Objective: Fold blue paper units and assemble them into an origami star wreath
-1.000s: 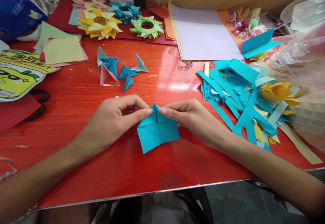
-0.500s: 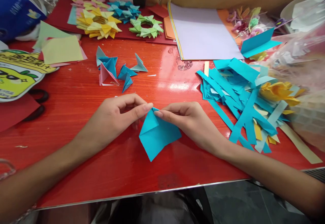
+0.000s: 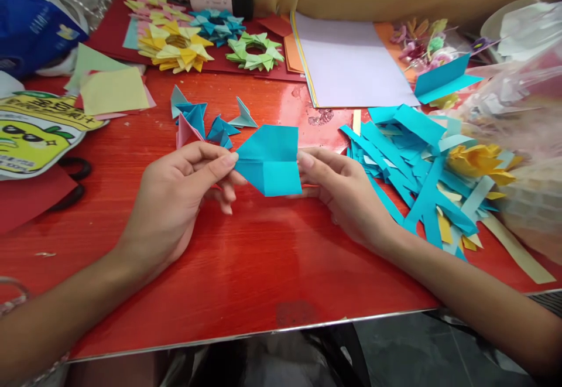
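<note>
A partly folded blue paper (image 3: 270, 158) with a pointed left end is held just above the red table (image 3: 246, 270). My left hand (image 3: 180, 194) pinches its left point between thumb and forefinger. My right hand (image 3: 340, 188) grips its right edge with the fingertips. Just beyond the paper lie several small folded blue and pink paper units (image 3: 197, 120).
A heap of blue and yellow paper strips (image 3: 417, 164) lies to the right. Finished paper wreaths (image 3: 175, 44) in yellow, blue and green sit at the back, beside a stack of white and orange sheets (image 3: 351, 59). Scissors handles (image 3: 72, 170) and loose yellow squares (image 3: 112, 91) are at left.
Both hands lifted the blue paper off the table, turned it and carried it farther away; its point now faces left, held by the left hand.
</note>
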Demonstrator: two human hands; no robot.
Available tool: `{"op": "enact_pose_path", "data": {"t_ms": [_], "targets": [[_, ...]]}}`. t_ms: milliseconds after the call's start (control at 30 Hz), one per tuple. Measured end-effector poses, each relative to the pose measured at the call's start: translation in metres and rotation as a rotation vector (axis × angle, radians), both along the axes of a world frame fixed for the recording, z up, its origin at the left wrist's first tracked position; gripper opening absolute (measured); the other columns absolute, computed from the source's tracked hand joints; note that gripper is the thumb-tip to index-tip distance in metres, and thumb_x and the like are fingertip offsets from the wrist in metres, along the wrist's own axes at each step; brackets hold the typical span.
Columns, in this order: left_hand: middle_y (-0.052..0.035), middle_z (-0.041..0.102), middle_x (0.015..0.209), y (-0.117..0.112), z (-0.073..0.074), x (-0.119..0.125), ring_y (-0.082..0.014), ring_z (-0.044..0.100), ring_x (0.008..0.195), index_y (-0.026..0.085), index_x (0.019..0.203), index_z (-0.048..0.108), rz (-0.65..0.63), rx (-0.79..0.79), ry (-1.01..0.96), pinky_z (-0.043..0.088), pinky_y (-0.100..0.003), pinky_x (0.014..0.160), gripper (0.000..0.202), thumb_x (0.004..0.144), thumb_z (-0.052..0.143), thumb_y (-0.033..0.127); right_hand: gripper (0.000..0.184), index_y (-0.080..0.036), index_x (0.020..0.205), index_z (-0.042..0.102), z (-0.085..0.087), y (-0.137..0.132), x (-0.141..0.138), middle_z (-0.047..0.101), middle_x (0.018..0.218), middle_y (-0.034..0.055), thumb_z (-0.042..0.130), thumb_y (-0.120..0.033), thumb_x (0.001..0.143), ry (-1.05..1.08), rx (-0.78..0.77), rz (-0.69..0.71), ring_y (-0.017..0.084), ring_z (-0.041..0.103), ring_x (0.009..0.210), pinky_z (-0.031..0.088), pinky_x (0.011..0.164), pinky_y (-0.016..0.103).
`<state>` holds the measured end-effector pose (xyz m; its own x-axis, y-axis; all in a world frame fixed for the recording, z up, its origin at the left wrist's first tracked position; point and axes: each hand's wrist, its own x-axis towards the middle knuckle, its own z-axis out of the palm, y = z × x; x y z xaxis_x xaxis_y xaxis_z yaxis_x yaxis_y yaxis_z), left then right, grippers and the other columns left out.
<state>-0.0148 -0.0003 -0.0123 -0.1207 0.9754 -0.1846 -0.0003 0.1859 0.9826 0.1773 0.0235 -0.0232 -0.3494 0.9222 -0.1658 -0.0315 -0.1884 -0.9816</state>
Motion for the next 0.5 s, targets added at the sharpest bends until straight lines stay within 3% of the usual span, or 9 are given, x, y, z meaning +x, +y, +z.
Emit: {"op": "enact_pose_path", "data": {"t_ms": [100, 300, 500], "targets": [[0.0012, 0.068, 0.069, -0.0015, -0.0005, 0.0015, -0.0091, 0.060, 0.054, 0.019, 0.076, 0.063, -0.097, -0.048, -0.001, 0.049, -0.016, 0.046, 0.010, 0.078, 0.069, 0.027, 0.036, -0.020, 0.103, 0.059, 0.0006, -0.0020, -0.0015, 0.067, 0.102, 0.0039, 0.071, -0.042, 0.076, -0.042, 0.051, 0.054, 0.019, 0.062, 0.094, 0.051, 0.080, 0.030], [0.0008, 0.069, 0.068, -0.0037, -0.0037, 0.0033, -0.0110, 0.064, 0.056, 0.018, 0.077, 0.061, -0.371, -0.141, 0.122, 0.054, -0.018, 0.052, 0.010, 0.079, 0.066, 0.026, 0.037, -0.025, 0.108, 0.054, -0.0064, -0.0077, -0.0012, 0.063, 0.111, 0.0023, 0.070, -0.036, 0.077, -0.215, 0.186, -0.036, 0.020, 0.061, 0.097, 0.051, 0.074, 0.029], [0.0046, 0.064, 0.060, -0.0025, -0.0040, 0.0025, -0.0083, 0.061, 0.050, 0.019, 0.078, 0.063, -0.373, -0.111, 0.157, 0.051, -0.016, 0.051, 0.010, 0.077, 0.068, 0.028, 0.032, -0.024, 0.105, 0.057, -0.0055, -0.0083, -0.0012, 0.066, 0.103, 0.0022, 0.069, -0.036, 0.078, -0.201, 0.153, 0.053, 0.019, 0.063, 0.090, 0.051, 0.074, 0.030]]}}
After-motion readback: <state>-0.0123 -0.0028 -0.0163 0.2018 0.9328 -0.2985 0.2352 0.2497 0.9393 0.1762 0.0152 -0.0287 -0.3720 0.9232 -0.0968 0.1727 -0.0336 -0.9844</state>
